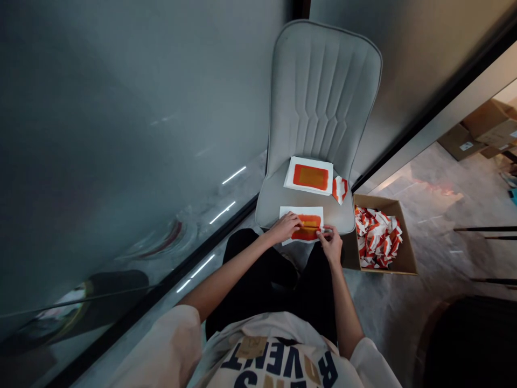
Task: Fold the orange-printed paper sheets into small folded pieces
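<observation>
A white paper sheet (302,210) with an orange-red rectangle and a yellower middle lies at the front edge of the chair seat. A raised crease runs across its middle. My left hand (286,227) has its fingers closed on the left end of this crease. At the right end, my right hand (331,243) pinches the sheet between thumb and fingers. Just behind lies a stack of similar sheets (309,175), the top one showing the same orange rectangle. Beside the stack rests a folded orange-and-white paper piece (340,190).
The grey padded chair (323,81) stands against a wall corner. To its right, a cardboard box (409,250) on the floor holds many folded orange-and-white papers (379,237). Glossy panelling (141,108) runs along the left. More cardboard boxes (464,141) sit at the far right.
</observation>
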Demonstrator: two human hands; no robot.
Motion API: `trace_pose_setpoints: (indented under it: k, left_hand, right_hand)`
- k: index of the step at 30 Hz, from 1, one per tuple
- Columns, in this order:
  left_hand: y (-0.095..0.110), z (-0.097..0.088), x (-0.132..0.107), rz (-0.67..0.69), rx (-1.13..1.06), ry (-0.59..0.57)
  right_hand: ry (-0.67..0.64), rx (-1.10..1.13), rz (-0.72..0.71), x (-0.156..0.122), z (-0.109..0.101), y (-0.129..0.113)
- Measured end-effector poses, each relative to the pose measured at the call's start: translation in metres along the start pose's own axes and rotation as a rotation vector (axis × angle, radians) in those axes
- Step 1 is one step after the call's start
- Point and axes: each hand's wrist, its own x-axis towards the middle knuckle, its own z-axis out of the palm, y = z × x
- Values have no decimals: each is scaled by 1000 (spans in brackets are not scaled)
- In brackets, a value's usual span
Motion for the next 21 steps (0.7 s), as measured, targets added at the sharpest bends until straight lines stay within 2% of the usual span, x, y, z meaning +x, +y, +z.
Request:
trace_pose_setpoints:
  k: [4, 7, 13, 17, 21]
  left_hand:
    - [1, -4, -1, 10, -2, -6]
    - [2, -4, -3, 3, 5, -3]
    - [-9, -3, -12, 10, -20, 23]
    - [-16, -2, -15, 16, -46, 16]
    - [-21, -4, -17, 39, -70, -5]
  right_hand:
    - [101, -242, -185, 7, -4, -9]
    - [15, -223, -240, 10, -10, -11]
    - [-73, -77, -105, 7, -12, -8]
    - [-168, 143, 18, 6, -3, -5]
    - [-180, 214, 86, 10, -1, -2]
